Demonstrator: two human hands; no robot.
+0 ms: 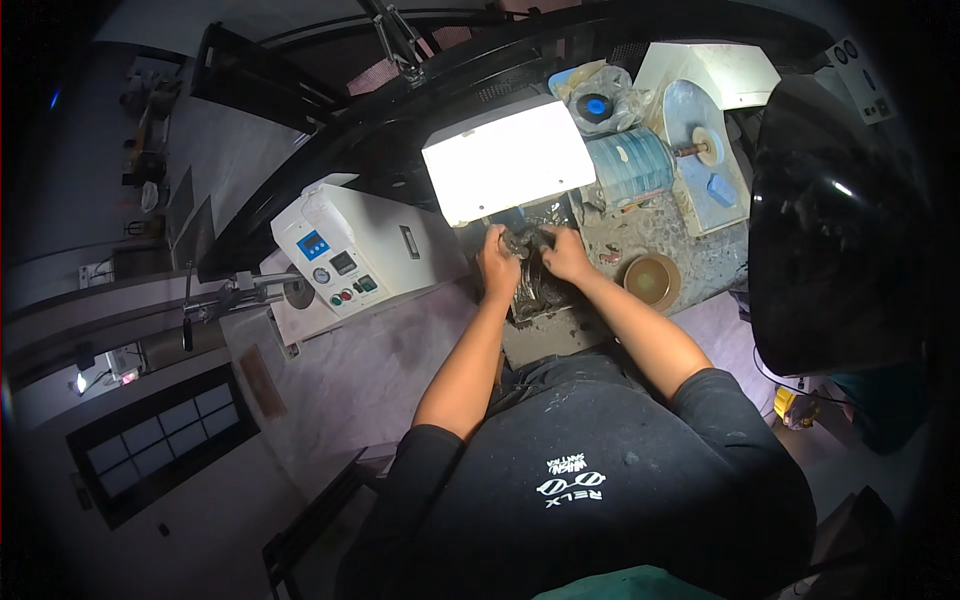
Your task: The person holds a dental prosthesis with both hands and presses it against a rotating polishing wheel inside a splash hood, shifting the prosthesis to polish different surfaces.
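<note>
Low in front of a white boxy hood [505, 155], both my hands grip a small dark, muddy object [516, 242] whose shape I cannot make out. My left hand [498, 255] has its fingers closed on the object's left part. My right hand [566, 256] is closed at its right. Under them lies a wet, dark trough [535, 296] smeared with slurry. A round brown bowl [652, 282] stands just right of my right forearm.
A white control box [380, 250] stands left. A blue water jug [628, 168], bagged items [610, 85] and a grey board with a wheel [700, 110] crowd the right back of the dirty worktop [700, 265]. A large black panel [835, 230] rises at the right.
</note>
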